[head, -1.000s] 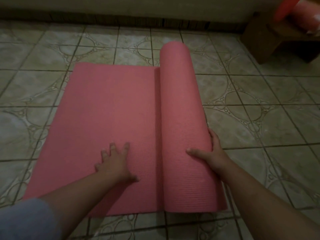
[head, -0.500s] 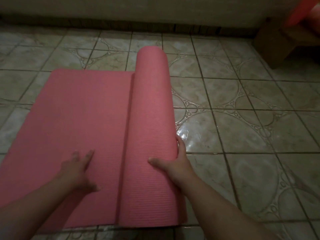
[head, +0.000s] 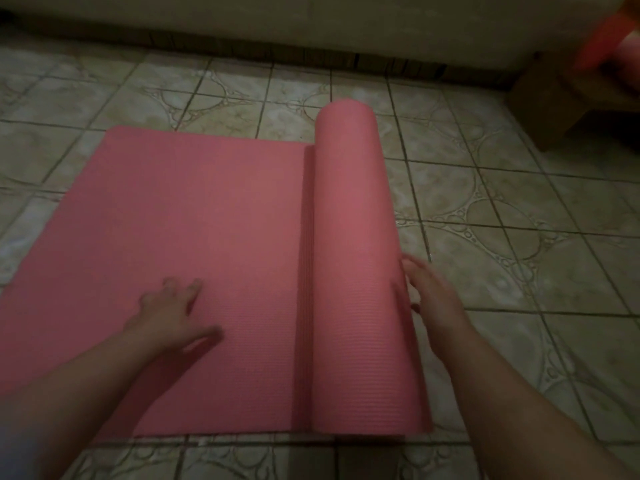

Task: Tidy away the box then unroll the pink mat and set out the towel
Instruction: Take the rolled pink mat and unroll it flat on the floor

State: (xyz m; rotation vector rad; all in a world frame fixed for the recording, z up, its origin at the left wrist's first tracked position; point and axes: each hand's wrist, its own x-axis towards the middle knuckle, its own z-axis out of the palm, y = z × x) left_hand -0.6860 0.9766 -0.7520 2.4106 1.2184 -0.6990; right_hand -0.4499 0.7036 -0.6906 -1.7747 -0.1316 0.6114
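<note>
The pink mat (head: pixel 194 237) lies partly unrolled on the tiled floor, its flat part on the left and its thick roll (head: pixel 356 258) on the right. My left hand (head: pixel 169 313) presses flat on the unrolled part, fingers spread. On the right side of the roll rests my right hand (head: pixel 429 292), fingers apart against the roll, thumb off the top. The box (head: pixel 554 95) stands at the far right. A towel is not clearly visible.
Patterned beige tiles (head: pixel 519 237) extend to the right of the roll. A wall base (head: pixel 277 46) runs along the far edge. A blurred red-pink thing (head: pixel 613 39) sits on the box at the top right corner.
The roll has travelled to the right and more flat mat shows. My right hand has slid from gripping over the roll to its right side. My left hand stays pressed on the mat.
</note>
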